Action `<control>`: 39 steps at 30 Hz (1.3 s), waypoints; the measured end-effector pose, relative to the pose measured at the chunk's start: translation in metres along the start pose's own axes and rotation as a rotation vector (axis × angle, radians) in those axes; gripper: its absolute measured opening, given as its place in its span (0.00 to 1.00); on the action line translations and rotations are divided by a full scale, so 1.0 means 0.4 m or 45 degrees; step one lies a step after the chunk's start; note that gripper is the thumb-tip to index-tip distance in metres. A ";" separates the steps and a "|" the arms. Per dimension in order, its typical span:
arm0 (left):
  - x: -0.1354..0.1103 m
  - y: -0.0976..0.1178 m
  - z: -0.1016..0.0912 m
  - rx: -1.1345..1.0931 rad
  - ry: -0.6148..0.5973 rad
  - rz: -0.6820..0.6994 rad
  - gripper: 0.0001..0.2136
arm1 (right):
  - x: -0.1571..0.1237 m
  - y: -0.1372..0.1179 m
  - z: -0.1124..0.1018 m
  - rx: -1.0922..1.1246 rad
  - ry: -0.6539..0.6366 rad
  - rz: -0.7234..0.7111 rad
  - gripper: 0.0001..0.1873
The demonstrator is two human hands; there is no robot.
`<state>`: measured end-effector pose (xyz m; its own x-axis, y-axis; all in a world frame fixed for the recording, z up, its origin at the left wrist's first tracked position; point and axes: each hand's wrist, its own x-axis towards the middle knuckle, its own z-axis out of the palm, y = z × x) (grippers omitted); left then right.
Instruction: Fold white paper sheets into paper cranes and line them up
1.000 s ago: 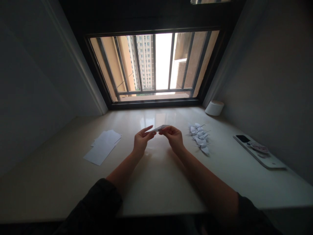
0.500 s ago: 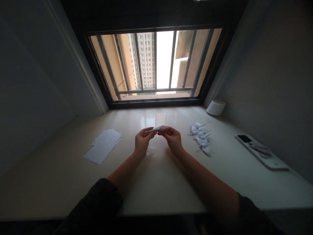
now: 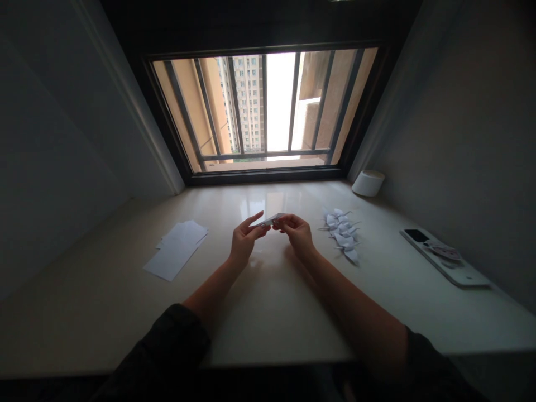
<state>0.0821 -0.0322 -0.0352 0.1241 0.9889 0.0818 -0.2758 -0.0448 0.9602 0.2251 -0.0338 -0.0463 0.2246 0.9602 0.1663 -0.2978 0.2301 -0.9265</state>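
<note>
Above the middle of the white sill, both my hands hold one small folded piece of white paper (image 3: pixel 272 219). My left hand (image 3: pixel 244 237) pinches its left end between thumb and fingers, with the index finger lifted off the paper. My right hand (image 3: pixel 298 234) grips the right end between thumb and fingertips. Parts of the paper's edges are hidden behind the fingers. Right of my right hand lies a cluster of several folded paper cranes (image 3: pixel 342 231). Further left of my left hand is a loose stack of white paper sheets (image 3: pixel 178 251), slightly fanned out.
A white cylindrical object (image 3: pixel 368 183) stands at the back right, against the wall. On the right lies a white phone (image 3: pixel 446 259) with a ring-like attachment on its back. A barred window (image 3: pixel 268 177) closes off the far side of the sill (image 3: pixel 276 324).
The index finger of my left hand has risen away from the paper. The folded paper is tilted a little more, and both hands still hold it.
</note>
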 end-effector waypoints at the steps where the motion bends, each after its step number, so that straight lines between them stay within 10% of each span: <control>1: 0.000 0.000 0.000 -0.006 0.000 0.003 0.27 | 0.001 0.002 -0.001 0.000 -0.006 0.000 0.10; 17: 0.001 0.000 -0.011 0.115 -0.166 0.132 0.28 | 0.014 0.013 -0.012 -0.036 -0.013 -0.117 0.10; 28: 0.018 -0.025 -0.026 0.383 -0.072 -0.086 0.19 | 0.020 0.019 -0.021 -0.282 -0.064 -0.271 0.14; 39: 0.003 -0.026 -0.010 0.344 0.009 -0.011 0.17 | -0.003 0.026 0.013 0.133 0.047 0.019 0.30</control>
<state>0.0813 -0.0301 -0.0464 0.1181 0.9903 0.0725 -0.0104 -0.0717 0.9974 0.2169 -0.0316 -0.0542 0.2531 0.9575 0.1383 -0.3960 0.2329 -0.8882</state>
